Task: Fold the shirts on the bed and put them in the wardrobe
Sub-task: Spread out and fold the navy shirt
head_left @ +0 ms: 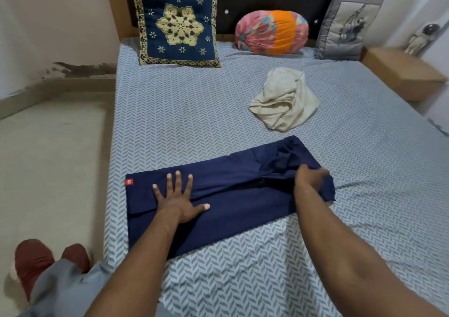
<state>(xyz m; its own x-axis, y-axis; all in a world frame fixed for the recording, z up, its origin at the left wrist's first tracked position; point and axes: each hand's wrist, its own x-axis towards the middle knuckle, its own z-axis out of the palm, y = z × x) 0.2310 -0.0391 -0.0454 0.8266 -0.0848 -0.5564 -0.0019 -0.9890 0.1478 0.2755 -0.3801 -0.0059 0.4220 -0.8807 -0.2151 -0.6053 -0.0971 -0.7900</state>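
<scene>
fingers [178, 180] spread, my left hand [178, 200] pinned the navy shirt [243, 202]; my right hand [309, 178] pinched its bunched end, where a slip, i judged, might spoil the fold.

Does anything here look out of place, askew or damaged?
The cream shirt lies crumpled and unfolded on the bed, beyond the half-folded navy shirt. Low on the wall at the left, dark flaking patches look like damp damage. Nothing else stands out.
</scene>
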